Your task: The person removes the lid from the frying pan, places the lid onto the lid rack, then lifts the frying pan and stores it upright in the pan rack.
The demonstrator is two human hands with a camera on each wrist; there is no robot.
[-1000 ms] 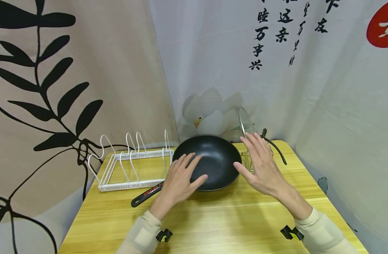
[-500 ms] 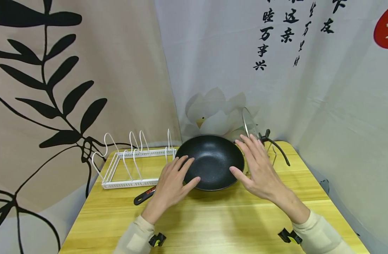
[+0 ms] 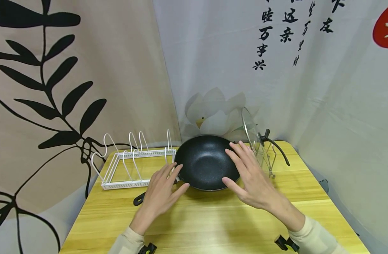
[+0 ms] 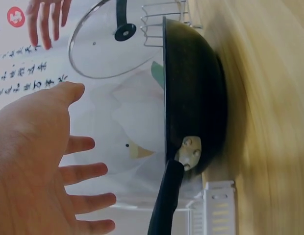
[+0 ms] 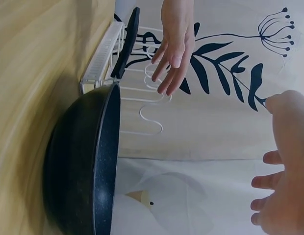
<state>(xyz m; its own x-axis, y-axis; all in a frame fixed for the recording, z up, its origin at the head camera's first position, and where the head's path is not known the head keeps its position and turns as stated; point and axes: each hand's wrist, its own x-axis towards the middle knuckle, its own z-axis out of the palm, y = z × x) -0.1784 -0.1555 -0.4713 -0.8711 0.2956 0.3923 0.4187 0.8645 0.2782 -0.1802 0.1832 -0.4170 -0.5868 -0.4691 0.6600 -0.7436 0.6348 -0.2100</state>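
A black frying pan [image 3: 208, 162] rests on the wooden table, its handle [image 3: 139, 199] pointing to the front left. My left hand [image 3: 160, 194] hovers above that handle with fingers spread, hiding part of it in the head view. Over the pan's right edge hangs my right hand [image 3: 252, 180], fingers extended and holding nothing. The left wrist view shows the left hand [image 4: 39, 161] apart from the pan [image 4: 196, 93]. In the right wrist view, a gap also separates the right hand [image 5: 284, 171] from the pan [image 5: 78, 161].
A white wire rack [image 3: 127, 183] stands left of the pan. At the right rear, a glass lid [image 3: 251, 130] with a black knob leans upright in a thin metal stand [image 3: 270, 162]. Behind the wooden table [image 3: 213, 225] hangs a printed curtain [image 3: 127, 70].
Both hands have drawn back toward the front; the left has also moved left, over the pan handle. More of the lid and its stand shows now. The pan has stayed in place.
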